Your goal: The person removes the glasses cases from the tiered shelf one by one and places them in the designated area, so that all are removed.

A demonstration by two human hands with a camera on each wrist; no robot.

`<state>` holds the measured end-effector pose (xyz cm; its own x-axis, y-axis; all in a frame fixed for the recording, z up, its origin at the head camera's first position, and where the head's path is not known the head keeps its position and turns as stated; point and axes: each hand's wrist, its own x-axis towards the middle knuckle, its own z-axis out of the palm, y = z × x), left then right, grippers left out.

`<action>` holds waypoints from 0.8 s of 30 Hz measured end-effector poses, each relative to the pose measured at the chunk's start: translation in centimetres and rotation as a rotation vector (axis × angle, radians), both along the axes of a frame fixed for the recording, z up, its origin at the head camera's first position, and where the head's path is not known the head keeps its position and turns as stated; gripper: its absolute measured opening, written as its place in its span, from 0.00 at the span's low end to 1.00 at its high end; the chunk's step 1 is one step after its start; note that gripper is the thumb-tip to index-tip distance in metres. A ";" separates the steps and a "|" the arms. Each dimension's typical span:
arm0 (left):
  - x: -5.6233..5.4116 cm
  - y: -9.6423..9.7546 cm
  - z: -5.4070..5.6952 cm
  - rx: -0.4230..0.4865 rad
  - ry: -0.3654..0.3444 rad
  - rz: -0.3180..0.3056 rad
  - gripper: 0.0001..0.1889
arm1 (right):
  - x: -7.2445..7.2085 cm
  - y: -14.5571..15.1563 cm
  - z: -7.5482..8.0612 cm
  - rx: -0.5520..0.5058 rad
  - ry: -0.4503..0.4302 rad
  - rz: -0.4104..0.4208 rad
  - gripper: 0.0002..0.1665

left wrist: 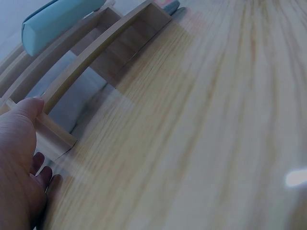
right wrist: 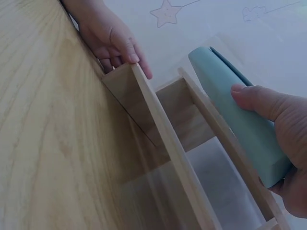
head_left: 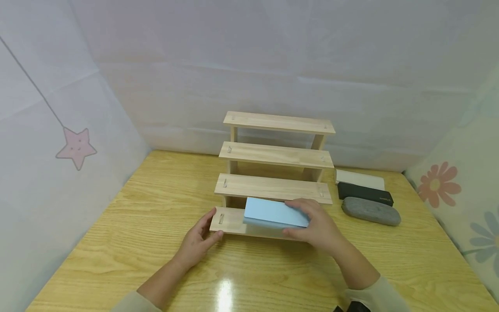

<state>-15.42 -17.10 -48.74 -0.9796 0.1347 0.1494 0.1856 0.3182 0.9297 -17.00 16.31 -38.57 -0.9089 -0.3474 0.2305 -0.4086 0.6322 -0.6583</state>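
Note:
A light blue glasses case (head_left: pixel 274 212) is held above the lowest step of a four-tier wooden display shelf (head_left: pixel 273 186). My right hand (head_left: pixel 317 225) grips its right end, thumb on the near side and fingers over the far side. In the right wrist view, the case (right wrist: pixel 235 115) slants along the steps, with the thumb (right wrist: pixel 254 100) pressed on its face. At the left end of the lowest step, my left hand (head_left: pixel 199 240) holds the board's corner between thumb and fingers. The left wrist view shows that thumb (left wrist: pixel 31 106) on the board's edge.
Right of the shelf, three more cases lie side by side on the wooden table (head_left: pixel 156 216): a white one (head_left: pixel 360 179), a black one (head_left: pixel 364 193) and a grey one (head_left: pixel 370 211). A pale cloth backdrop (head_left: pixel 273 56) stands behind, with printed side walls.

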 end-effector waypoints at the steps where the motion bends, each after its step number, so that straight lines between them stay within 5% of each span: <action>1: 0.0 0.0 0.0 0.001 0.005 -0.002 0.37 | 0.0 0.2 0.2 -0.006 0.004 -0.003 0.39; 24: -0.1 -0.1 -0.1 0.019 0.004 -0.014 0.39 | -0.2 4.3 3.3 0.004 0.024 -0.091 0.40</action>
<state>-15.50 -17.24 -48.80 -0.9770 0.1452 0.1561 0.1936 0.2976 0.9348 -17.21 20.65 -35.25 -0.9310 -0.2646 0.2514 -0.3650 0.6700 -0.6465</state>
